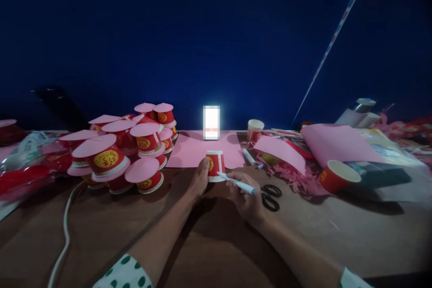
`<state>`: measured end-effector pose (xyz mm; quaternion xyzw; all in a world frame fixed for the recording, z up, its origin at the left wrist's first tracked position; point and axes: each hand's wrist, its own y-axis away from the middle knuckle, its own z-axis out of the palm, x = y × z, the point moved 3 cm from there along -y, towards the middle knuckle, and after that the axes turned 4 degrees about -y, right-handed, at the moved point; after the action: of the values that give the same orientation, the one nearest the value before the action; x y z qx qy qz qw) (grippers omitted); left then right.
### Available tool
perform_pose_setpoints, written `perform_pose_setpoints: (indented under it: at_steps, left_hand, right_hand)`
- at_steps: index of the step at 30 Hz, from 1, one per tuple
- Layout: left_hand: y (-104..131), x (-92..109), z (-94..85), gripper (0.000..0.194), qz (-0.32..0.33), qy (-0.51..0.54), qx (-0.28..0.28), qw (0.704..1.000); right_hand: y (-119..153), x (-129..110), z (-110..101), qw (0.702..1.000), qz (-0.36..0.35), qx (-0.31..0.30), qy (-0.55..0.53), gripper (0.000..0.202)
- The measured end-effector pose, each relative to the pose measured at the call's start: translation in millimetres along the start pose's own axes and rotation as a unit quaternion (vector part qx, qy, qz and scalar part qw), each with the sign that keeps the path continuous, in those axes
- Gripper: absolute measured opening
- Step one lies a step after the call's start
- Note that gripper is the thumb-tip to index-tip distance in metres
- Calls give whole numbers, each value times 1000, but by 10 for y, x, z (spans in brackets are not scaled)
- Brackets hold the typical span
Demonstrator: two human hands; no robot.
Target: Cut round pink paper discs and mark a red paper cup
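A red paper cup (211, 166) with a gold emblem and a white band stands out at the middle, in front of a pink sheet (182, 150). My left hand (200, 178) grips the cup from its left side, thumb in view. In my right hand (245, 198) is a white pen (243, 185), its tip against or very near the cup's lower front. Black scissor handles (271, 197) lie just right of my right hand. A capped white marker (249, 156) rests beyond it.
Red cups with pink paper discs (143, 169) are piled at the left. A white cable (65, 229) runs down the table (209, 252). Rightward are another cup (339, 176), pink sheets (337, 144) and pink scraps (295, 177). A bright screen (211, 119) stands behind.
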<state>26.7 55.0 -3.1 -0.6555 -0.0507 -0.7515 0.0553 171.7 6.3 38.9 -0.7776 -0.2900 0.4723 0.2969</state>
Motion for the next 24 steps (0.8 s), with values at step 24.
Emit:
perform_pose_setpoints:
  at_steps: [24]
  left_hand:
    - [46,51,4,50,6,-31,-5,999]
  right_hand:
    - [-7,-6,6,1000,-12,-9,19,11]
